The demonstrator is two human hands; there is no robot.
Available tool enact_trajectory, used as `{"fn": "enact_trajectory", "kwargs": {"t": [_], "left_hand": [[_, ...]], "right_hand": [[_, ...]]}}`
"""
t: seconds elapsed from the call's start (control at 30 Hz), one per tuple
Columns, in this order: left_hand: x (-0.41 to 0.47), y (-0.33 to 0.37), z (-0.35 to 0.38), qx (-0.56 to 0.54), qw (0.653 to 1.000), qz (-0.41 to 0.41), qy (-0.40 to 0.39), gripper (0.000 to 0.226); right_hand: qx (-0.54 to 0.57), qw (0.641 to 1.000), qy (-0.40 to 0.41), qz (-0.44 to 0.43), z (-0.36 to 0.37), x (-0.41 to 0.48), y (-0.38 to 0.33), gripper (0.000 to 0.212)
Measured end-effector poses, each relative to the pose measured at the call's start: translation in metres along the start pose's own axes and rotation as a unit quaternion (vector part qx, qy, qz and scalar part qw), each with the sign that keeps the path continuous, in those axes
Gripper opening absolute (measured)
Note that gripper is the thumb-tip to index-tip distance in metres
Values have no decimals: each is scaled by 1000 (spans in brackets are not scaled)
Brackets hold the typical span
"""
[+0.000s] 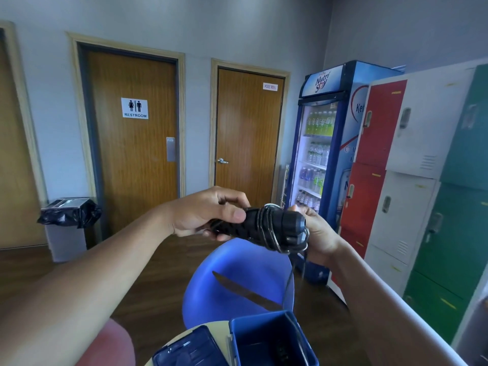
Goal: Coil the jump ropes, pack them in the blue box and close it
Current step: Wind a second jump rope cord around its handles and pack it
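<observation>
Left hand grips the jump rope handles, right hand holds its nearly wound cord, above the open blue box; packing and closing seem left.

Communal locker and break area in a public building
A RESTROOM sign on one door, a HOSE REEL label on the next, a lit drinks fridge stocked with bottles, red, white and green lockers, a lined bin.
</observation>
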State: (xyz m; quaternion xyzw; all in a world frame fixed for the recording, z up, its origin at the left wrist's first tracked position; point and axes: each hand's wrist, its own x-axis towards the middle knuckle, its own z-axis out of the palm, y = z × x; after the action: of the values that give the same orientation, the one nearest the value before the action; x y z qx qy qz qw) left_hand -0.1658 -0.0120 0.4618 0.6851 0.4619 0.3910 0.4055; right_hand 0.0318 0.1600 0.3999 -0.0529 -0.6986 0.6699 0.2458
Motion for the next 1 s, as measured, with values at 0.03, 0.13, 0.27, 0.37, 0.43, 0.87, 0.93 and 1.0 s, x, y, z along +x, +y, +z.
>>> {"fn": "enact_trajectory", "kwargs": {"t": [0.03,0.13,0.27,0.37,0.43,0.87,0.93,1.0], "left_hand": [[0,0,-1,-24,1000,0,-6,41],[1,-1,0,-70,997,-4,-15,39],[4,-3,4,-83,997,-2,-3,47],[5,-3,5,-87,996,8,13,57],[6,-3,6,-93,995,8,39,55],[18,2,13,-214,957,-86,178,62],[19,7,12,-246,945,-98,191,61],[21,11,12,-260,938,-111,202,61]], "right_hand": [[20,1000,10,-5,-1,1,1,37],[35,999,9,-31,0,1,1,46],[-26,999,-15,-18,11,-4,-8,35],[-20,1000,-9,-12,19,-9,-15,15],[7,1000,20,0,25,-13,-17,17],[-72,978,173,-92,53,-3,2,27],[-95,975,163,-119,57,-3,2,12],[-120,973,155,-122,59,-3,4,10]]}}
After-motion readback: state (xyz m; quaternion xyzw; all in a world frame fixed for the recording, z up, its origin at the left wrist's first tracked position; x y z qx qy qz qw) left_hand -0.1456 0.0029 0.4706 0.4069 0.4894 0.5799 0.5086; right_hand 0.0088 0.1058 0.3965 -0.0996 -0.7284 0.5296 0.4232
